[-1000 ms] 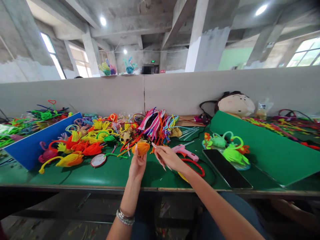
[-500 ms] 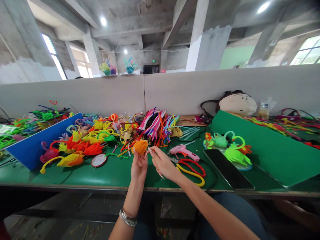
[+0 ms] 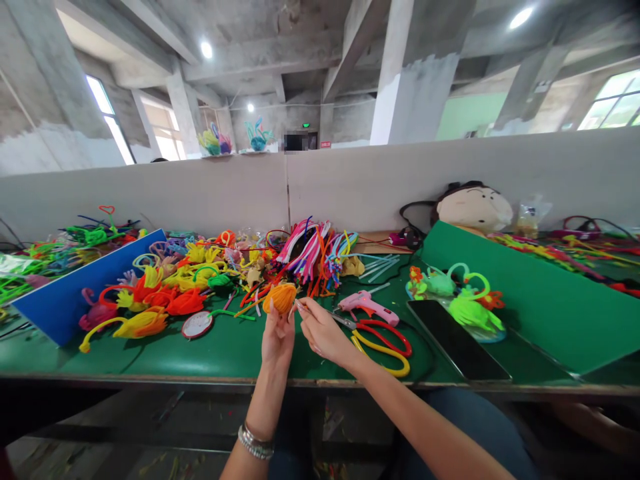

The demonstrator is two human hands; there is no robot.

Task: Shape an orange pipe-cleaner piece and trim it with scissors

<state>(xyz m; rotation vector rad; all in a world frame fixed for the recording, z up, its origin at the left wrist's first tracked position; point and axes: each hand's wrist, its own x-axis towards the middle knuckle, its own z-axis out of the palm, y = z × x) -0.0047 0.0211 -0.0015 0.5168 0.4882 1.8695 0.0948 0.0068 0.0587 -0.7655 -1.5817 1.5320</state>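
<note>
My left hand (image 3: pixel 279 339) holds up a rounded bundle of orange pipe cleaners (image 3: pixel 281 297) between thumb and fingers, above the table's front half. Just right of it, my right hand (image 3: pixel 324 333) is closed in a pinch against the bundle's right end. Whatever sits between those fingertips is too small to make out. Scissors with red and yellow handles (image 3: pixel 384 339) lie to the right of my right hand, below a pink glue gun (image 3: pixel 369 305). Left of my hands is a round white disc with a red rim (image 3: pixel 197 325), a green pipe cleaner beside it.
Finished pipe-cleaner swans (image 3: pixel 145 323) pile up at left, by a blue board (image 3: pixel 55 293). Loose pipe cleaners (image 3: pixel 310 253) heap at the back middle. At right lie a black phone (image 3: pixel 457 339), green swans (image 3: pixel 475 308) and a leaning green board (image 3: pixel 530 300). A grey partition (image 3: pixel 345 187) stands behind.
The right fingers have curled in slightly at the bundle's end. The orange bundle stays in my left hand in nearly the same place, and the view has shifted a little.
</note>
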